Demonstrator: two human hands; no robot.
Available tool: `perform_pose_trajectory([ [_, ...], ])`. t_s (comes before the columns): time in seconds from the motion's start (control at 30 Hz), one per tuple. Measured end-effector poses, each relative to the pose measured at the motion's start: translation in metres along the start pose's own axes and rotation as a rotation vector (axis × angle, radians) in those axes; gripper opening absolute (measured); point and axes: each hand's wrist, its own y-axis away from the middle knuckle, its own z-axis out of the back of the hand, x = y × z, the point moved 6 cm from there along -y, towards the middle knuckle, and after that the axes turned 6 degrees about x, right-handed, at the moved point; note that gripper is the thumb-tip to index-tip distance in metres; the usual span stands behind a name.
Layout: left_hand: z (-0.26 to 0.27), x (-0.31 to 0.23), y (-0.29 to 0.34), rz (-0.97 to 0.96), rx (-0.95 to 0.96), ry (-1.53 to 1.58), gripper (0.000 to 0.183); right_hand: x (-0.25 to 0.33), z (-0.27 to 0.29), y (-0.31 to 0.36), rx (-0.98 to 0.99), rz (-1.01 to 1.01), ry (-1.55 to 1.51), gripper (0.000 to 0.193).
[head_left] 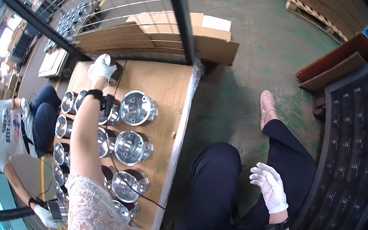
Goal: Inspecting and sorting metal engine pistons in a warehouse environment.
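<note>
My left hand (100, 70), in a white glove, reaches out to the far left corner of a cardboard sheet (163, 80). Its fingers are closed round a metal piston (116, 74) there; the glove covers part of it. Between that corner and my body, rows of shiny pistons stand on the sheet, such as one piston (138, 108) and another behind it (133, 148). My left forearm hides some of them. Above my thigh on the right, my gloved right hand (270, 188) holds nothing, its fingers apart and slightly bent.
A black post and wire mesh (180, 18) border the far side, with cardboard sheets (157, 31) behind. At left a co-worker (12, 126) crouches, a gloved hand (45, 215) at another piston. A dark rack (354, 149) stands on my right. A thin cable (142, 195) crosses the pistons.
</note>
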Motion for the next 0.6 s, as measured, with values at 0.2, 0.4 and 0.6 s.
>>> perform_pose_trajectory([
  [0.2,0.099,-0.139,0.101,-0.236,-0.054,0.097,0.038,0.002,0.008,0.02,0.031,-0.004,-0.027,0.037],
  [0.4,0.247,-0.25,0.28,-0.911,-0.113,0.444,0.025,-0.003,-0.031,0.04,0.169,-0.099,-0.356,0.045],
  [0.6,0.292,-0.3,0.439,-1.417,-0.039,0.46,0.03,0.012,-0.081,0.062,0.258,-0.142,-0.801,0.054],
])
